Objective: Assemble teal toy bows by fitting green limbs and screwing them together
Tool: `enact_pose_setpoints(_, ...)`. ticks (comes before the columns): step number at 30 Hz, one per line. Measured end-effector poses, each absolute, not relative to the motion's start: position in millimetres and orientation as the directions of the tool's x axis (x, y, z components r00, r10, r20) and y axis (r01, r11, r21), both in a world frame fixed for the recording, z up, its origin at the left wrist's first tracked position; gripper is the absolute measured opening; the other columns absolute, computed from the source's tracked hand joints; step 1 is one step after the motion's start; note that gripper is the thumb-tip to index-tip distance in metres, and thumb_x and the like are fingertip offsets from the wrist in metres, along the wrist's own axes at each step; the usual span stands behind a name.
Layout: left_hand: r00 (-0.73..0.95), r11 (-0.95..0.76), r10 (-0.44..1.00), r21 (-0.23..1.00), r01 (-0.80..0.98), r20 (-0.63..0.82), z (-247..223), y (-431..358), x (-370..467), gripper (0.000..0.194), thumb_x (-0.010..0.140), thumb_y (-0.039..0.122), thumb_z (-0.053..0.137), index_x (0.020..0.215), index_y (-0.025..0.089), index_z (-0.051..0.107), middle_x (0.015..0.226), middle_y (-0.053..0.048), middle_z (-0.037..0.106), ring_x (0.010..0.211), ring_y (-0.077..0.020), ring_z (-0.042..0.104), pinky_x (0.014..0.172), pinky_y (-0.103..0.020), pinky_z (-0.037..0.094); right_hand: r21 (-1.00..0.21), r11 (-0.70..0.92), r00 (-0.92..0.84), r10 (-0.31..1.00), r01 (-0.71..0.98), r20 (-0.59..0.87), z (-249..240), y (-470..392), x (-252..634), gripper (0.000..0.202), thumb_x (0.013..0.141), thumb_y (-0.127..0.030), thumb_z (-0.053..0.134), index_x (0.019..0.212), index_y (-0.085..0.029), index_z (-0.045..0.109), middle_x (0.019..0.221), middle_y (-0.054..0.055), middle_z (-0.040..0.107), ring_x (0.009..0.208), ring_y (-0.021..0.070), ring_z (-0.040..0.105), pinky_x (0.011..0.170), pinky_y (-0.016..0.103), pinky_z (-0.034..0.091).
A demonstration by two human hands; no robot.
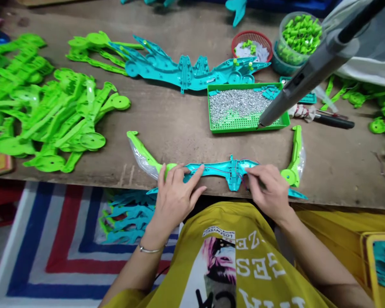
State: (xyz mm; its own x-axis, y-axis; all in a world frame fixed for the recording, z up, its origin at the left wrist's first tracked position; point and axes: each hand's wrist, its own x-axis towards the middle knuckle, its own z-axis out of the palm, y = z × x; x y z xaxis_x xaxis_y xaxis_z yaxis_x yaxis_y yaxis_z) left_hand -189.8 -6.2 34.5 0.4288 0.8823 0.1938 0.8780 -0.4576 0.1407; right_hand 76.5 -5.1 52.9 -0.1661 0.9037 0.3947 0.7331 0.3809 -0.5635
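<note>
A toy bow half (211, 170) in turquoise plastic lies at the table's front edge, its ribbed inner side up. Green limbs, the left limb (144, 149) and the right limb (295, 156), reach out from its ends. Thin wire (218, 168) runs along the turquoise part. My left hand (178, 194) rests on the bow's left side, fingers spread. With thumb and fingers pinched, my right hand (269, 188) is at the right of the centre, where the thin wire goes under the fingertips. Its grip is partly hidden.
A grey electric screwdriver (308, 81) hangs over a green tray (248, 128) of screws. Behind lies another turquoise bow shell (160, 68). Green limbs are piled (60, 115) at the left. A red basket (252, 36) and a tub of green pieces (300, 38) stand at the back right.
</note>
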Motion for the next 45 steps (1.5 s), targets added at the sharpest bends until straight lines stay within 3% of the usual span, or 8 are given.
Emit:
enact_pose_setpoints(5,0.398,-0.465,0.87,0.22,0.857,0.289,44.3,-3.3,-183.6,0.039,0.095,0.026,0.059,0.131,0.014,0.058,0.11,-0.015,0.061,0.12,-0.0337,0.055,0.112,-0.061,0.038,-0.521,0.322,-0.109,0.911,0.79,0.397,50.6,-41.1,106.4,0.015,0.087,-0.008,0.064,0.097,-0.019,0.066,0.086,0.005,0.072,0.08,0.0181,0.066,0.076,0.033,0.05)
enact_pose_setpoints(10,0.454,-0.567,0.821,0.395,0.723,0.346,49.7,1.7,-152.8,0.031,0.094,0.01,0.053,0.125,0.013,0.056,0.109,-0.013,0.063,0.113,-0.0278,0.058,0.103,-0.048,0.048,-0.375,0.257,-0.147,0.944,0.891,0.297,29.7,-61.0,85.0,0.014,0.089,-0.028,0.07,0.095,-0.015,0.067,0.073,0.004,0.067,0.07,0.0185,0.06,0.068,0.034,0.04)
enact_pose_setpoints(14,0.505,-0.587,0.808,0.481,0.651,0.303,52.5,12.5,-126.0,0.026,0.097,0.011,0.049,0.122,0.015,0.056,0.11,-0.012,0.065,0.107,-0.0254,0.059,0.092,-0.041,0.05,-0.264,0.232,-0.13,0.927,0.936,0.352,21.8,-59.4,73.1,0.01,0.092,-0.026,0.067,0.087,-0.018,0.069,0.062,0.001,0.062,0.062,0.0169,0.054,0.064,0.035,0.032)
enact_pose_setpoints(23,0.489,-0.493,0.86,0.495,0.716,0.149,39.4,48.6,-76.6,0.025,0.097,0.025,0.055,0.12,0.016,0.058,0.11,-0.009,0.069,0.103,-0.0282,0.059,0.086,-0.041,0.046,-0.228,0.27,-0.145,0.882,0.935,0.449,23.9,-57.9,68.3,0.012,0.095,-0.021,0.064,0.087,-0.017,0.072,0.055,-0.002,0.061,0.051,0.0113,0.051,0.059,0.032,0.03)
enact_pose_setpoints(30,0.4,-0.481,0.873,0.635,0.605,0.28,32.2,45.8,-69.9,0.017,0.095,0.015,0.057,0.111,0.016,0.061,0.094,-0.005,0.069,0.091,-0.0208,0.064,0.083,-0.035,0.049,-0.175,0.264,-0.156,0.87,0.948,0.469,29.5,-55.2,65.6,0.014,0.097,-0.022,0.062,0.092,-0.02,0.075,0.053,-0.003,0.06,0.048,0.0095,0.05,0.057,0.032,0.031)
enact_pose_setpoints(36,0.371,-0.396,0.902,0.762,0.512,0.22,40.7,39.5,-80.9,0.024,0.098,0.017,0.054,0.121,0.017,0.059,0.103,-0.005,0.065,0.084,-0.0145,0.064,0.08,-0.029,0.054,-0.23,0.27,-0.126,0.859,0.935,0.496,34.8,-52.1,65.2,0.012,0.093,-0.017,0.067,0.103,-0.018,0.073,0.085,0.002,0.079,0.063,0.0095,0.067,0.06,0.031,0.037)
enact_pose_setpoints(42,0.385,-0.393,0.897,0.793,0.466,0.218,46.7,32.4,-93.3,0.024,0.101,0.015,0.046,0.119,0.018,0.061,0.111,-0.007,0.066,0.106,-0.0168,0.064,0.093,-0.032,0.054,-0.237,0.289,-0.12,0.832,0.927,0.542,35.6,-47.9,66.5,0.028,0.089,-0.014,0.071,0.116,-0.02,0.069,0.106,0.006,0.079,0.082,0.0162,0.075,0.071,0.03,0.049)
enact_pose_setpoints(45,0.397,-0.395,0.892,0.796,0.458,0.215,45.9,29.3,-97.6,0.025,0.102,0.016,0.044,0.121,0.018,0.06,0.113,-0.008,0.066,0.107,-0.0167,0.064,0.094,-0.032,0.054,-0.311,0.321,-0.104,0.826,0.894,0.554,33.6,-41.4,66.8,0.033,0.088,-0.013,0.07,0.12,-0.02,0.066,0.116,0.012,0.075,0.094,0.0202,0.075,0.08,0.032,0.056)
